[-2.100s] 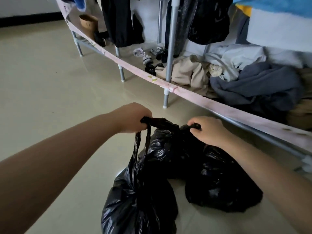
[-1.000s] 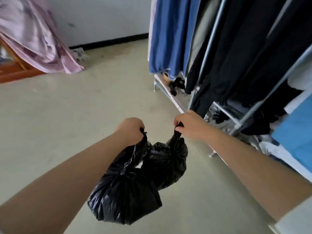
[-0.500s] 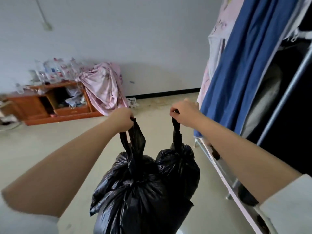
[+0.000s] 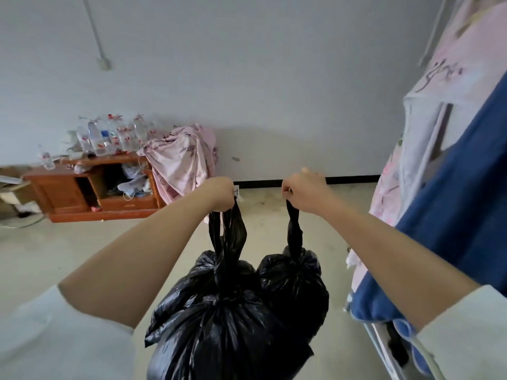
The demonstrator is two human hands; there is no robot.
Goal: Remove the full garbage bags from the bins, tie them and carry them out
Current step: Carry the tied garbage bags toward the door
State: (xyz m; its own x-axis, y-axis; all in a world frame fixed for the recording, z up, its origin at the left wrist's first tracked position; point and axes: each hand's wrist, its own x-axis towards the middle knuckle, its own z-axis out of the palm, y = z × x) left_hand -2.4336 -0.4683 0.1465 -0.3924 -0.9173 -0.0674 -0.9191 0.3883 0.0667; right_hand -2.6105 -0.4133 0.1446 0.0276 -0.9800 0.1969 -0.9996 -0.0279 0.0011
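Note:
Two tied black garbage bags hang in the air in front of me. My left hand [image 4: 220,194] grips the twisted top of the larger bag [image 4: 219,330], which hangs low at the centre. My right hand [image 4: 304,192] grips the knotted neck of the smaller bag [image 4: 295,281], which hangs just to the right and touches the larger one. Both arms are stretched forward at about chest height. No bin is in view.
A low wooden cabinet [image 4: 68,193] stands at the far left against the wall, with several plastic bottles [image 4: 109,135] on top and a pink cloth [image 4: 181,160] draped over its right end. A clothes rack with blue fabric [image 4: 452,215] runs along my right. Beige floor [image 4: 274,215] lies ahead.
Both bags were lifted off the floor by the rack. My view has swung up from the floor and rack towards the far wall and cabinet. Both hands have kept their grip.

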